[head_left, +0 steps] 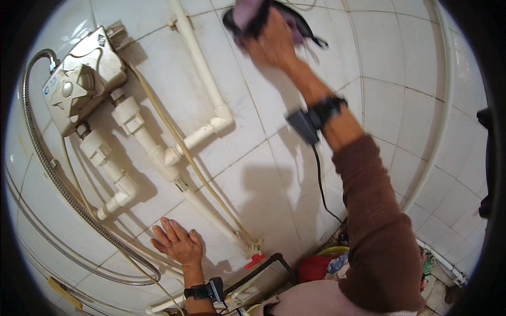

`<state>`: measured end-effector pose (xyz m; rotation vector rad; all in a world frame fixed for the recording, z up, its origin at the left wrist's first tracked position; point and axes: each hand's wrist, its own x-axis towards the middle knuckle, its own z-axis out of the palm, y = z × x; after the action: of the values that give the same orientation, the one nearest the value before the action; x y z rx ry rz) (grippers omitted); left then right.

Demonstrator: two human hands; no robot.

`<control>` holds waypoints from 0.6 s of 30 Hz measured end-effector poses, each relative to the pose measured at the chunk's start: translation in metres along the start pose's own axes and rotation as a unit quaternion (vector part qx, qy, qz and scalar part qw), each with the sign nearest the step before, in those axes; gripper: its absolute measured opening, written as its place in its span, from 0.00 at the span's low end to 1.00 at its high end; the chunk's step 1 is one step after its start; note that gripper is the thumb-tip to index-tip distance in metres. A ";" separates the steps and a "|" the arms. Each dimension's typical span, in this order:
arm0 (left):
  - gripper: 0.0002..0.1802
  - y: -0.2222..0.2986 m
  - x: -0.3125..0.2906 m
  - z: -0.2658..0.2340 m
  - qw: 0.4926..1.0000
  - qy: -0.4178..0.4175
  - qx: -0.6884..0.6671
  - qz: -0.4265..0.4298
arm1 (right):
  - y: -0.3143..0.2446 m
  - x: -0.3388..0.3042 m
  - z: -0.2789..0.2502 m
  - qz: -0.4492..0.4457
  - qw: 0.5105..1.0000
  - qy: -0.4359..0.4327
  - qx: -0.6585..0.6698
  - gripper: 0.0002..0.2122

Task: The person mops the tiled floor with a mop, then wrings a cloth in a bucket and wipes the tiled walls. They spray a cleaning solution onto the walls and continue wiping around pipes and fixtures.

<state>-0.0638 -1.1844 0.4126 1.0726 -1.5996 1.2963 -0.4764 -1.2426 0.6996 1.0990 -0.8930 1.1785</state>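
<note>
High on the white tiled wall point(247, 174), my right hand point(271, 42) grips a purple cloth with black edging point(250, 15) and a dark strap-like end hanging to its right. The cloth appears to lie against the tiles; its upper part runs out of view. Lower down, my left hand point(179, 243) rests with spread fingers on or close to the wall, holding nothing. It is nearest to the thin hoses and the pale pipes. Each wrist wears a black strap with a small dark device, and a cable hangs from the right one.
A silvery water mixer unit point(84, 79) with a metal shower hose point(31, 116) is fixed at the upper left. White pipes point(203, 68) run down the wall to a red valve handle point(255, 261). Red cloth point(313, 268) sits in a yellow-rimmed container at the bottom.
</note>
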 end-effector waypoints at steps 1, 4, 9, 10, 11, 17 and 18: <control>0.27 0.000 0.001 -0.001 1.000 0.003 0.002 0.002 | -0.011 -0.050 -0.020 0.075 0.993 -0.030 0.084 0.35; 0.28 0.001 0.003 -0.002 1.000 0.001 -0.002 -0.002 | -0.055 -0.193 -0.091 0.151 0.965 -0.182 0.112 0.42; 0.28 0.002 0.001 -0.001 1.000 -0.001 0.005 0.000 | -0.142 -0.330 -0.175 0.377 0.841 -0.322 0.214 0.33; 0.28 0.001 0.001 0.000 1.000 0.002 0.005 0.004 | -0.155 -0.339 -0.184 0.385 0.815 -0.376 0.214 0.32; 0.28 0.000 0.001 0.001 1.000 -0.006 0.000 -0.004 | -0.168 -0.343 -0.192 0.372 0.814 -0.393 0.213 0.30; 0.30 -0.002 0.001 0.003 1.000 0.004 0.017 0.009 | -0.152 -0.283 -0.145 0.239 0.937 -0.162 0.199 0.27; 0.30 -0.002 0.001 0.003 1.000 -0.002 0.013 0.005 | -0.132 -0.266 -0.129 0.238 0.937 -0.190 0.168 0.26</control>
<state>-0.0621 -1.1873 0.4137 1.0849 -1.5978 1.3264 -0.3978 -1.1876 0.3903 1.4704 -1.3444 1.5879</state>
